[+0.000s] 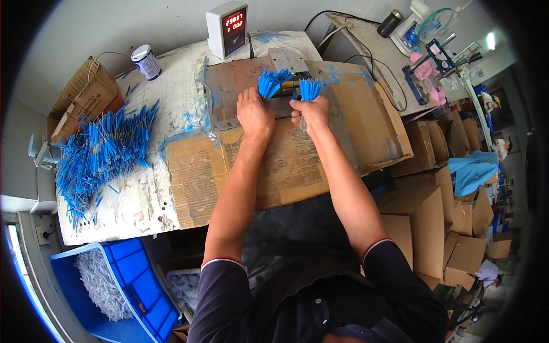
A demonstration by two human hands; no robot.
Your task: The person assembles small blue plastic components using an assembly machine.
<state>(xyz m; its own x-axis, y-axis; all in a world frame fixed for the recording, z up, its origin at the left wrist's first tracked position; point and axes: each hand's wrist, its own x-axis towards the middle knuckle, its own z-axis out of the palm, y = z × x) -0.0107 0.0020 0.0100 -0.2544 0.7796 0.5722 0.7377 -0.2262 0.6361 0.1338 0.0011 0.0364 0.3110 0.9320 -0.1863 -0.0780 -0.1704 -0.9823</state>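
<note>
My left hand [255, 114] is closed around a bundle of thin blue-ended sticks [273, 82], their blue ends fanning out above the fingers. Just to its right, my right hand [313, 112] grips a second bundle of blue-ended sticks [310, 89]; thin pale metal shafts stick out below that fist. Both hands are over the cardboard-covered part of the worktable, close to a small metal fixture [287, 60]. A large loose heap of the same blue-ended sticks [106, 151] lies on the table at the left. The exact kind of stick is too small to tell.
A white counter box [227, 28] with a red display stands at the back. A white-and-blue tub [146, 63] and an open cardboard box [86, 106] are at the left. Below the table sits a blue bin [128, 286] of whitish pieces. Cardboard boxes [426, 223] stand at the right.
</note>
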